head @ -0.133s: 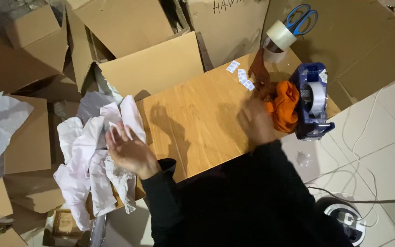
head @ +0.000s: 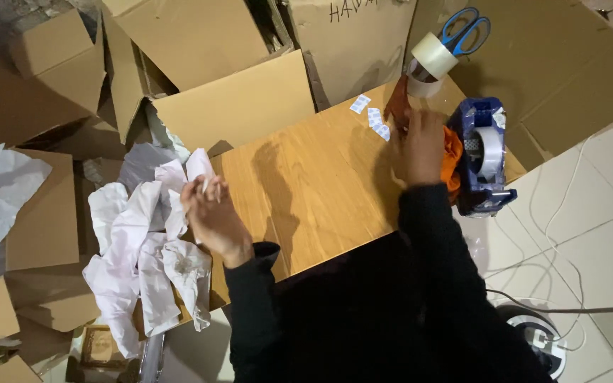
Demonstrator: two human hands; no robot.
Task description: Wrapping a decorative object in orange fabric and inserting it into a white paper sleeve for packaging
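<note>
A packing spot for boxing things up, set on the floor of a room.

Brown cardboard boxes (head: 200, 42) lie open and flat all around, piled on each other. A small wooden table (head: 321, 191) sits in the middle. On it are a blue tape holder (head: 484, 159) with a roll of clear tape, another tape roll (head: 431, 60) and blue scissors (head: 466, 32) just beside it. Little white stickers (head: 374, 117) lie on the wood. A heap of crumpled white paper (head: 143, 248) sits at the table's left edge, the kind used to fill boxes. The floor is white tile (head: 590, 241) with thin white cables (head: 555, 213) across it.
</note>
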